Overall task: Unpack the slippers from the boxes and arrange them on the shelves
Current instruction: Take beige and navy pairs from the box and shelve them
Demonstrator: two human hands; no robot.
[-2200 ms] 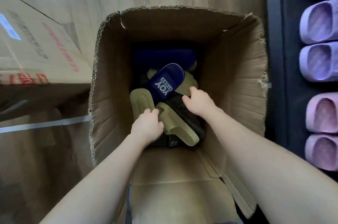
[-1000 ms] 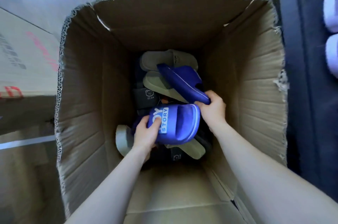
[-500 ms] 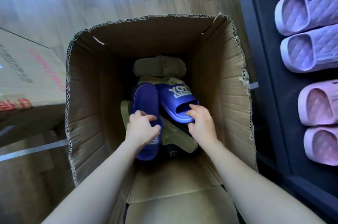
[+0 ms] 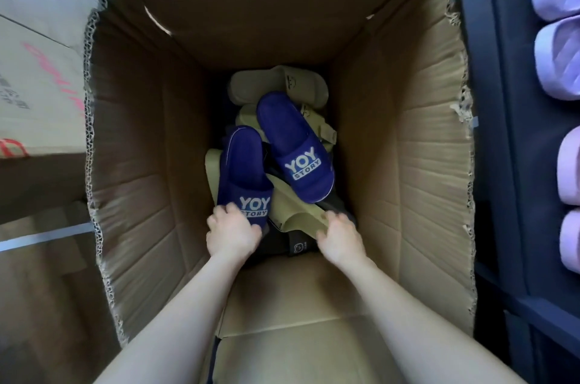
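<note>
Left hand point(image 4: 233, 236): curled round the toe of 1 blue slipper point(image 4: 243, 170), at 7 o'clock in the box point(image 4: 392, 164).
Right hand point(image 4: 340, 239): grips an olive slipper point(image 4: 295, 214) at 5 o'clock.
Risk: the 2nd blue slipper point(image 4: 295, 145) lies across the olive one and may slide off when that is lifted.

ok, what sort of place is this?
Likely a shoe shop or its stockroom: an open cardboard carton holds loose blue YOY STORY slippers and olive slippers, and the dark shelf to the right carries rows of lilac slippers and pink slippers.
</note>
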